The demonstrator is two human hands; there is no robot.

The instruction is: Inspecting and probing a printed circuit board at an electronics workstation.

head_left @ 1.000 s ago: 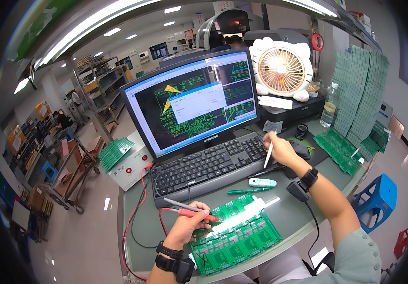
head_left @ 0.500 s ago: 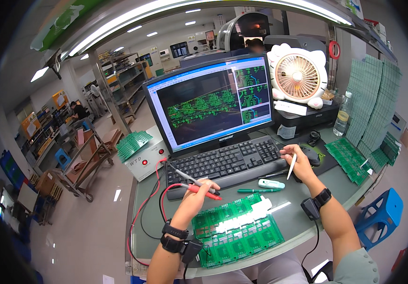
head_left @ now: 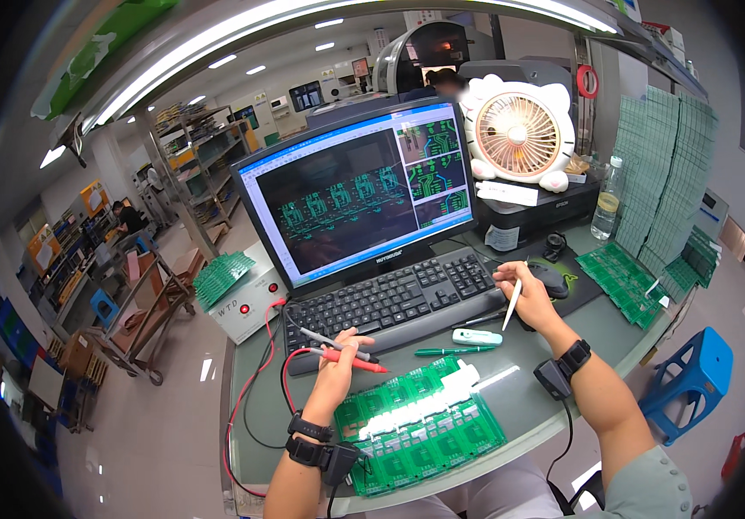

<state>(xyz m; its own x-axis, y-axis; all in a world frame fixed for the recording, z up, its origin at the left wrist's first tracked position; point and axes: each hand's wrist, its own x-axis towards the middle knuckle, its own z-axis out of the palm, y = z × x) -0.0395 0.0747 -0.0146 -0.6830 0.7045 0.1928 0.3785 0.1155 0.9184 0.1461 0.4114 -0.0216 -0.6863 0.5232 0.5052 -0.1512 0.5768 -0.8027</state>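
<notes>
My left hand (head_left: 334,374) is closed around two test probes, a red probe (head_left: 358,359) and a grey-black probe (head_left: 327,342), with tips pointing right. Just below it lies a green circuit board panel (head_left: 431,448), its upper part washed out by glare. At the keyboard's right end, my right hand (head_left: 530,303) holds a slim white pen-like stick (head_left: 511,305), tip downward. Its fingers are by the number keys of the black keyboard (head_left: 407,294). A green pen (head_left: 454,351) and a pale green-white marker-like item (head_left: 477,336) lie between board and keyboard.
A monitor (head_left: 338,229) with board graphics stands behind the keyboard. The probe leads run to a white box (head_left: 238,316) at left. A mouse (head_left: 548,281), more green boards (head_left: 619,281), a bottle (head_left: 606,201) and a cat-shaped fan (head_left: 519,134) are at right.
The screen's board picture has changed to a dimmer row of repeated patterns. The whole view has shifted slightly; both hands keep their holds and stay about where they were.
</notes>
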